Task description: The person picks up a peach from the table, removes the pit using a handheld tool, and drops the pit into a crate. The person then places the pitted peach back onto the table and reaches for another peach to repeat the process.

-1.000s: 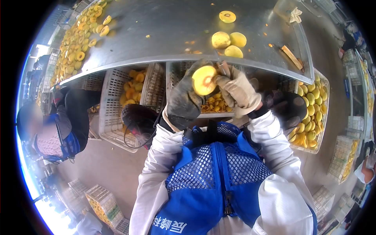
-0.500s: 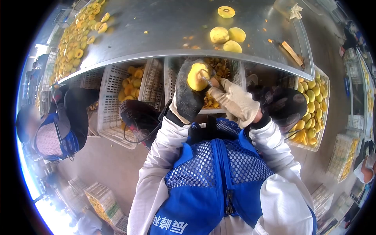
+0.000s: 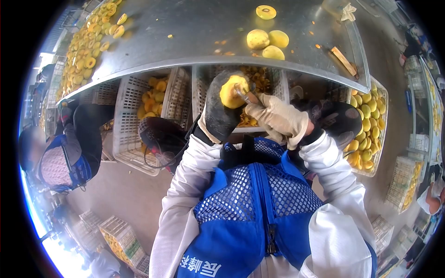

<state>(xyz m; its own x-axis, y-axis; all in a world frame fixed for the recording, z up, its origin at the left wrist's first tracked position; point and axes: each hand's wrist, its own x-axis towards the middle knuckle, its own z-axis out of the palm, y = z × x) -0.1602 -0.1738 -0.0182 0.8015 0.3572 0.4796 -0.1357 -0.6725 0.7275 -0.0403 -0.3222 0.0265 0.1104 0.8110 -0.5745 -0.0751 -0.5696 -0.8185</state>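
My left hand (image 3: 219,109), in a dark coated glove, is closed around a yellow peach half (image 3: 230,96) with its cut face turned to the right. In a beige knitted glove, my right hand (image 3: 278,116) grips a small metal pitting tool (image 3: 244,96). The tool's tip is at the cut face of the peach, in its middle; its handle is hidden in my fingers. Both hands are over a crate (image 3: 199,88) holding orange scraps, just below the table edge. On the table (image 3: 185,46) lie several peach halves (image 3: 272,52), one showing its stone cavity (image 3: 266,12).
A heap of peach halves (image 3: 85,58) covers the table's left end. A wooden strip (image 3: 343,61) lies near its right corner. Crates of peaches stand at left (image 3: 121,125) and right (image 3: 371,171). A person in a blue vest (image 3: 69,162) sits at the left.
The tool has worked further into the peach's middle, whose surface looks rougher. My right hand has turned slightly. The view has shifted a little.
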